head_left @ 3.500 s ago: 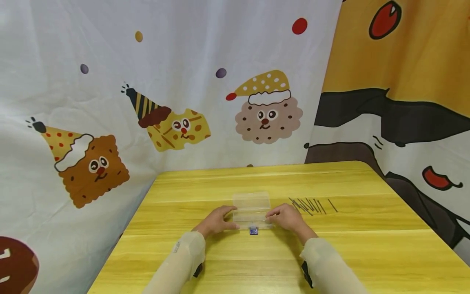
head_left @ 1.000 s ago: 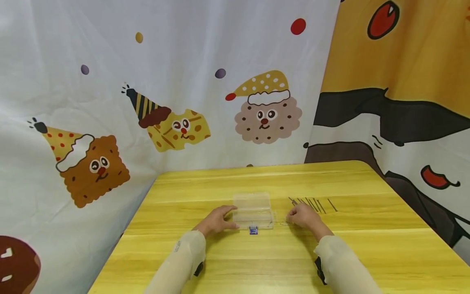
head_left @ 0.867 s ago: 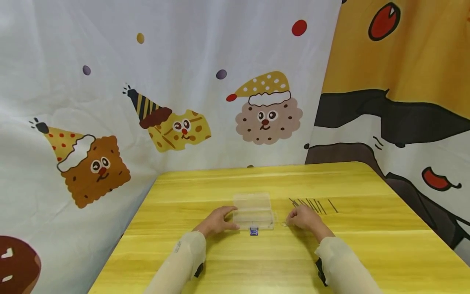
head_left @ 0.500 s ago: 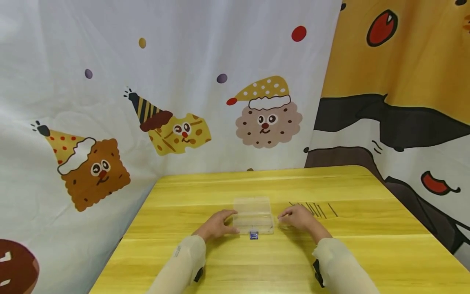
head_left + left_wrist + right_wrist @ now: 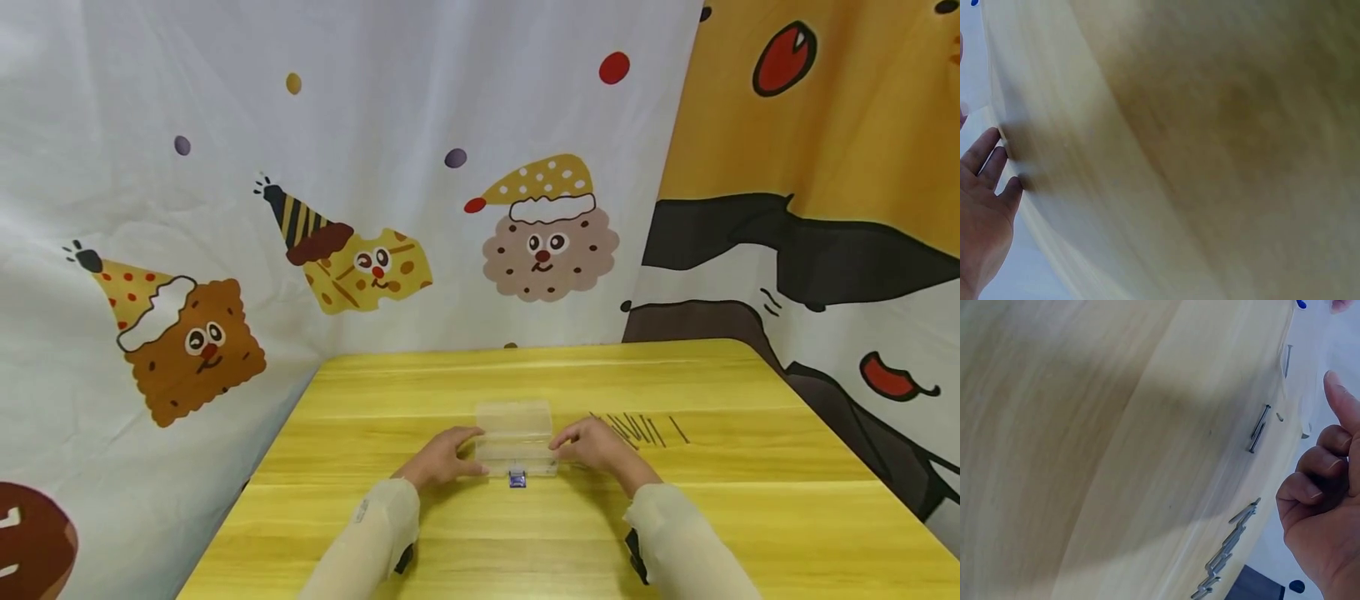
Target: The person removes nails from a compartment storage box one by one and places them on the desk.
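A clear plastic box with a small blue latch lies on the yellow table. My left hand rests against its left end, fingers straight. My right hand is at the box's right end. In the right wrist view its index finger stretches toward the box wall, and the other fingers curl loosely with nothing in them. One nail shows through the clear plastic. A row of dark nails lies just right of that hand; a pair and a cluster show close up.
Cartoon-print curtains hang right behind the table's far edge and along its right side. Bare wood runs in front of my hands and behind the box.
My right hand left the box, went right to the nails, then came back left to the box's right end. The left hand stayed on the box.
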Demonstrator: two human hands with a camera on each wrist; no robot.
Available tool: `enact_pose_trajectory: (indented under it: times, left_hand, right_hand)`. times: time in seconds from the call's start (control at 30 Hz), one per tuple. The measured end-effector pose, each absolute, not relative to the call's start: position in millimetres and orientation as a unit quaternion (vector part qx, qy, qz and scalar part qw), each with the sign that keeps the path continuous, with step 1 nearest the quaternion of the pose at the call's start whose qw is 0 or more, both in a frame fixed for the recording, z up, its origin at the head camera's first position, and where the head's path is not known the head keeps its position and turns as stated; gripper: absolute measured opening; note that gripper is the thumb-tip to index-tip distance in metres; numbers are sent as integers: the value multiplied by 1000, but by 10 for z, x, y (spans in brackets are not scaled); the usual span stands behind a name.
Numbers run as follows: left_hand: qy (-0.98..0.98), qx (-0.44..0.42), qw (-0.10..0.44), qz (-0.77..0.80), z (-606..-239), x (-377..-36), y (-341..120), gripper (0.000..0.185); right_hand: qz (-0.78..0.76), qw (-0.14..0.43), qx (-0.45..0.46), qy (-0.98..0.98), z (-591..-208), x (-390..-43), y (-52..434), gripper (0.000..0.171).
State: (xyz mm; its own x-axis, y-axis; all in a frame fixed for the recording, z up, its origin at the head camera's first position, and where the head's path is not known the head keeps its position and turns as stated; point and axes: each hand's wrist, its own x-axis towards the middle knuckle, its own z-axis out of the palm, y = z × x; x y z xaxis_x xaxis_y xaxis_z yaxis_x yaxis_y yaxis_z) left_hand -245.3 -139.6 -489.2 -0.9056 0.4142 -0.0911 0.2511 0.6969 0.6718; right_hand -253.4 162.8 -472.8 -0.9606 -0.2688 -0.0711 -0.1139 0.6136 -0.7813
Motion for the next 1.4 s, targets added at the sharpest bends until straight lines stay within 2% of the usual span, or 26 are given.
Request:
enact_pose_trajectory:
  times: [0.47, 0.73, 0.9, 1.13, 1.33, 1.4]
  left_hand:
    - [916, 186, 114, 337, -4875, -2503, -1383, 72]
    - [913, 186, 123, 342, -4861, -2491, -1389, 70]
    - [915, 181, 127, 339, -4894, -2484, -1400, 71]
    - [914, 182, 127, 340, -4882, -2469, -1392, 70]
    - [913, 184, 130, 341, -4873, -2462, -1387, 70]
    - [913, 186, 130, 340, -4873, -2465, -1390, 70]
  right_hand:
    - [-350, 101, -133, 922, -4698, -2605, 1502, 9]
    - [-328, 136, -135, 925, -4610, -2611, 1456, 15]
    - [-263, 149, -152, 941, -4527, -2599, 1390, 17]
    - [-120, 99, -219, 963, -4397, -2541, 1247, 20]
    - [-115, 66, -255, 958, -4446, -2520, 1257, 31]
    - [-125, 53, -271, 953, -4497, -2527, 1294, 27]
